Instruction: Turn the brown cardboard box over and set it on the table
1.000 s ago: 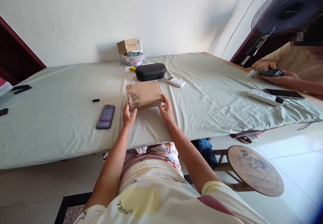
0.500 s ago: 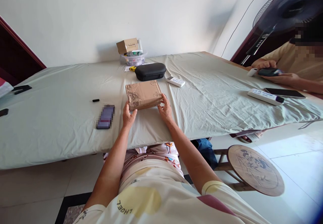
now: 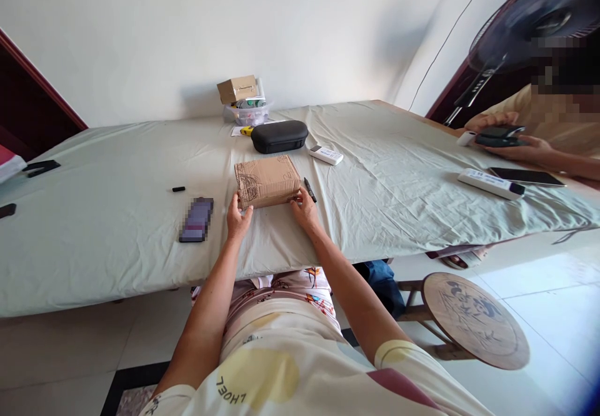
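Note:
A flat brown cardboard box (image 3: 266, 180) with line drawings on it lies on the cloth-covered table (image 3: 117, 228) in front of me. My left hand (image 3: 238, 218) grips its near left corner, fingers curled on the edge. At the near right corner my right hand (image 3: 304, 208) holds the box the same way. A black pen (image 3: 310, 189) lies just right of the box, beside my right fingers.
A phone (image 3: 195, 218) lies left of the box, a small black piece (image 3: 177, 188) beyond it. Behind sit a black case (image 3: 279, 135), a white remote (image 3: 325, 154) and a tub with a small carton (image 3: 237, 89). Another person's hands (image 3: 506, 143) hold a device at right; a stool (image 3: 474, 318) stands near.
The box has been lowered flat onto the cloth, both hands staying on its near corners. The black pen to its right has come into view.

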Tool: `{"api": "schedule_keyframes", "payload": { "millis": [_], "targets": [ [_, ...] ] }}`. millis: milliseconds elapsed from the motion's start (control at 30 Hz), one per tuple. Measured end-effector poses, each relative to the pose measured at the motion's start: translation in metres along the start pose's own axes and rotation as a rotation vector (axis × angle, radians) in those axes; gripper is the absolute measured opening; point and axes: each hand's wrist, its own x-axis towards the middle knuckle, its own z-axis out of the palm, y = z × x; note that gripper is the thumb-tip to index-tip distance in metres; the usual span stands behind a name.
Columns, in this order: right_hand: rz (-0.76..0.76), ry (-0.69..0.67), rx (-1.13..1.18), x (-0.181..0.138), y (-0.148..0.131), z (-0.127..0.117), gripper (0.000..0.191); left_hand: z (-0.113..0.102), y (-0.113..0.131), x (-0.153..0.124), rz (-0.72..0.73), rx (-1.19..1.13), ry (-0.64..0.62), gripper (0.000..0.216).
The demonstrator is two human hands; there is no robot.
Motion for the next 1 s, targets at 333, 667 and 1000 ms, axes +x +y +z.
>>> {"api": "schedule_keyframes", "payload": {
  "millis": [333, 667, 1000],
  "targets": [
    [0.041, 0.005, -0.071, 0.001, -0.003, -0.003, 0.043, 0.001, 0.000, -0.001, 0.000, 0.116, 0.057, 0.074],
    [0.031, 0.004, -0.254, -0.011, -0.012, 0.003, 0.099, 0.010, 0.020, -0.012, -0.048, 0.527, 0.078, 0.112],
    [0.077, 0.071, -0.242, -0.014, -0.024, 0.023, 0.130, 0.022, 0.038, -0.016, -0.090, 0.582, 0.121, 0.118]
  ]
}}
